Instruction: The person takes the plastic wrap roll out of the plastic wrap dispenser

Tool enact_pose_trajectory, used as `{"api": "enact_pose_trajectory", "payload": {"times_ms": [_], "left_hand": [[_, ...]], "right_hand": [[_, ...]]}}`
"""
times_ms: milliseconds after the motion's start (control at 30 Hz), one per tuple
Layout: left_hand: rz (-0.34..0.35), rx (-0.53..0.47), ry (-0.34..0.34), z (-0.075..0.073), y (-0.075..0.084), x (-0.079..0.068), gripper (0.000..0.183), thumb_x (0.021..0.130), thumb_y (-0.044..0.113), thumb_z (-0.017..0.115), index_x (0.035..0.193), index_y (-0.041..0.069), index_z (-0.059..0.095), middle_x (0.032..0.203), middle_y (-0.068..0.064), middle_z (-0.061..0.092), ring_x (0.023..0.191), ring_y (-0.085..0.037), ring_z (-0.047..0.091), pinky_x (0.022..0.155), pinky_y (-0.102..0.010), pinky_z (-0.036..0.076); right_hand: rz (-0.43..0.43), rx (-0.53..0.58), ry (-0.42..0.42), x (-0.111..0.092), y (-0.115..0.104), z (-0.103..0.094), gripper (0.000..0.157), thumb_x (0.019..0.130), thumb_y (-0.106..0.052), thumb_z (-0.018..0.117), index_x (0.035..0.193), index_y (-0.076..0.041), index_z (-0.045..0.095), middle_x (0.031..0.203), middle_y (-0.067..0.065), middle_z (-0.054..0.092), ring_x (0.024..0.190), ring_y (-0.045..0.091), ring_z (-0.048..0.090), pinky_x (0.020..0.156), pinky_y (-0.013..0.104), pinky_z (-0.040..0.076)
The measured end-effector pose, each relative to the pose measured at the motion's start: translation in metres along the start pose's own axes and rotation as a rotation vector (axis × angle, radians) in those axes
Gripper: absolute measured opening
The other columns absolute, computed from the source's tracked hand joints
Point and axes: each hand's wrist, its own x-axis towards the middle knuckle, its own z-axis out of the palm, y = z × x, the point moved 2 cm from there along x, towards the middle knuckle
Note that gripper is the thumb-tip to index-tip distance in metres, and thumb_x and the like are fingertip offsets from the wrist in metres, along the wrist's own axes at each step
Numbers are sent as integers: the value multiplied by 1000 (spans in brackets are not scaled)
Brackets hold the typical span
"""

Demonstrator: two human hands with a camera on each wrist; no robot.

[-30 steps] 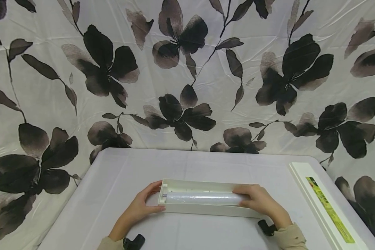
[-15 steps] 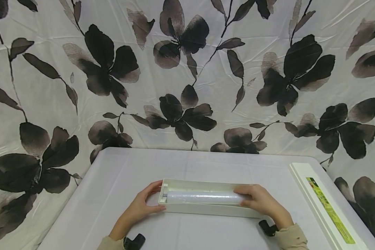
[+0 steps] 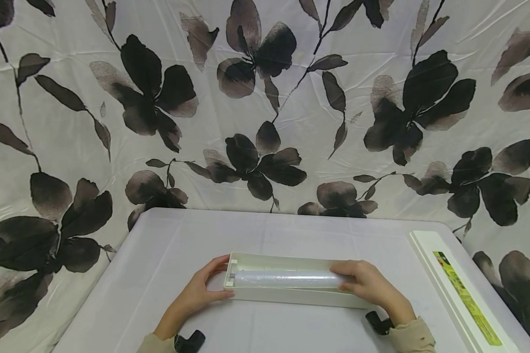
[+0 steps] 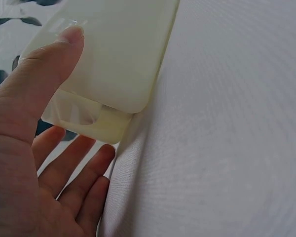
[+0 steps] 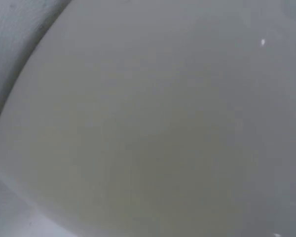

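Observation:
A long white plastic cling film dispenser [image 3: 291, 296] lies uncovered on the table, with a shiny roll of cling film [image 3: 287, 279] lengthwise inside it. My left hand [image 3: 194, 289] holds the dispenser's left end, thumb on the front wall and fingers round the far corner. In the left wrist view the thumb presses flat on the wall [image 4: 118, 59], with the other fingers behind the end. Reaching over the right end, my right hand [image 3: 371, 282] grips the roll between thumb and fingers, hiding its right end. A blurred white surface [image 5: 153, 123] fills most of the right wrist view.
At the right side of the white-covered table [image 3: 291, 230] lies a long white lid [image 3: 428, 245] with a yellow-green label [image 3: 468, 299]. Behind the table hangs a white cloth with dark flowers [image 3: 247, 162].

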Motion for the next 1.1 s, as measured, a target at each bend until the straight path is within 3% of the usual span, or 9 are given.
{"api": "enact_pose_trajectory", "payload": {"times_ms": [233, 533, 1100], "left_hand": [[3, 2, -1, 0, -1, 0, 87, 71, 30, 91, 146, 29, 46, 142, 5, 52, 128, -18, 51, 111, -35, 36], [-10, 2, -1, 0, -2, 0, 87, 71, 30, 91, 146, 31, 46, 140, 6, 54, 128, -18, 50, 112, -45, 34], [47, -10, -7, -1, -4, 0, 86, 72, 28, 90, 146, 28, 46, 142, 5, 52, 128, -17, 51, 109, -24, 35]], "right_hand": [[-66, -43, 52, 0, -5, -3, 42, 73, -7, 83, 113, 0, 72, 111, 11, 73, 100, 29, 69, 83, 46, 55], [-126, -63, 107, -2, -7, -7, 42, 72, -8, 84, 111, -1, 72, 103, 9, 74, 90, 21, 69, 74, 39, 56], [-106, -22, 119, -5, -10, -14, 41, 73, -6, 83, 112, 1, 72, 98, 7, 73, 85, 14, 67, 69, 36, 55]]}}
